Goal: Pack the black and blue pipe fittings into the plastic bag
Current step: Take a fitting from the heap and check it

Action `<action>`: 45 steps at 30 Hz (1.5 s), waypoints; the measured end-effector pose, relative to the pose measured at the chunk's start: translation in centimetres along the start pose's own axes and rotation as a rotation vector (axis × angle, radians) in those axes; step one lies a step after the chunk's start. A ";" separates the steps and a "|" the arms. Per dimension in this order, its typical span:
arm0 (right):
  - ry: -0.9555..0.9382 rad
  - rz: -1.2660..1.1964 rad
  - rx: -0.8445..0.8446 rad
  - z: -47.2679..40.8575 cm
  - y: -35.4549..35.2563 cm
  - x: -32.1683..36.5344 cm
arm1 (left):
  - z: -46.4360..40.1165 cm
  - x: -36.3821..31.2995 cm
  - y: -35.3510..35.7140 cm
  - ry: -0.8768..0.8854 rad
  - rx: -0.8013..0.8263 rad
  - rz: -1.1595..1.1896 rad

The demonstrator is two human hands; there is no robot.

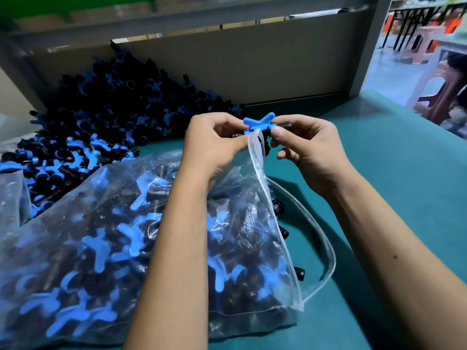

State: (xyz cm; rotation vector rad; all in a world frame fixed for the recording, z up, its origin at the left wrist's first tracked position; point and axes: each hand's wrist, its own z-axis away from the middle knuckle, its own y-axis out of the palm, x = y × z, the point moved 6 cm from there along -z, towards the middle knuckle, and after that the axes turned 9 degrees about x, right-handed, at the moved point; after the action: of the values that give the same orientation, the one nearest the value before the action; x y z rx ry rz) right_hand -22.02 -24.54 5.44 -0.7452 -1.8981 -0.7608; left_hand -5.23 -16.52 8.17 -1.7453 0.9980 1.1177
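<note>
A clear plastic bag (106, 248), packed with black and blue pipe fittings, lies on the green table (404, 185) under my left forearm. Its open mouth faces right, and its upper edge is lifted. My left hand (212, 145) pinches that edge together with one end of a black fitting with a blue X-shaped handle (259, 121). My right hand (308, 147) pinches the fitting's other end. The fitting is held above the bag's mouth. A few black fittings (299, 272) poke out of the opening.
A large loose heap of the same fittings (101, 117) fills the table's back left, against a grey panel (252, 66). Another clear bag (12, 198) lies at the far left. Plastic stools (437, 92) stand beyond the table's right edge.
</note>
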 end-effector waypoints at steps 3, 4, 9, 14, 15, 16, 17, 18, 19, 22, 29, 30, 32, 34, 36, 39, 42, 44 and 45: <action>0.030 -0.058 -0.114 0.1 -1.8 -0.1 | -0.1 0.3 -0.8 -0.060 -0.066 -0.019; 0.034 -0.071 -0.142 0.2 -2.2 -0.3 | -0.1 0.3 -0.9 -0.074 -0.070 -0.022; -0.008 0.147 -0.217 0.4 -1.3 -0.8 | -0.1 0.2 -0.9 -0.097 -0.203 -0.030; -0.069 0.463 -0.049 0.2 1.2 -0.3 | 0.1 -0.7 -0.2 -0.085 -0.284 -0.097; -0.073 0.452 -0.029 0.2 1.3 -0.2 | 0.2 -0.8 0.1 -0.087 -0.302 -0.118; -0.067 0.432 -0.010 0.2 1.4 -0.2 | 0.4 -1.0 0.1 -0.089 -0.336 -0.138; -0.059 0.410 0.015 0.3 1.5 -0.1 | 0.6 -1.2 0.1 -0.088 -0.376 -0.154; -0.055 0.395 0.051 0.3 1.7 -0.1 | 0.7 -1.3 0.1 -0.083 -0.412 -0.164; -0.068 0.407 0.080 0.3 1.9 -0.1 | 0.8 -1.4 0.1 -0.076 -0.431 -0.168; -0.150 0.485 0.037 0.2 2.1 0.0 | 0.5 -1.6 0.3 -0.055 -0.333 -0.161; 0.334 -0.413 -0.191 0.5 -1.6 -4.4 | 0.7 -2.0 1.4 -0.067 0.278 -0.553; 0.375 -0.468 -0.219 0.8 -2.0 -4.7 | 1.0 -2.1 1.5 -0.054 0.351 -0.580; 0.431 -0.481 -0.251 1.0 -2.8 -4.9 | 1.5 -2.6 1.4 -0.008 0.400 -0.563; 0.448 -0.380 -0.231 1.0 -3.5 -4.3 | 1.8 -3.0 1.1 0.018 0.410 -0.546; 0.427 -0.326 -0.203 1.0 -4.2 -3.3 | 1.9 -3.2 0.3 0.029 0.392 -0.565; 0.363 -0.189 -0.057 1.0 -4.1 -1.7 | 1.5 -3.4 -1.3 0.064 0.276 -0.604; 0.359 0.057 0.261 1.3 -1.8 -0.8 | 1.3 -4.5 -2.5 0.184 0.062 -0.590; 0.380 0.118 0.434 1.8 0.8 -0.7 | 1.4 -5.6 -3.0 0.286 -0.062 -0.512; 0.365 0.104 0.488 2.0 2.1 -0.7 | 1.5 -6.1 -3.1 0.330 -0.115 -0.491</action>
State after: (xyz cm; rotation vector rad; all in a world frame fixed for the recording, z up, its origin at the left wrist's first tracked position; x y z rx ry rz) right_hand -21.21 -21.87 4.49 -0.3638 -1.6035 -0.3160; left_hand -4.64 -12.93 14.14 -2.1626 0.6396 0.5951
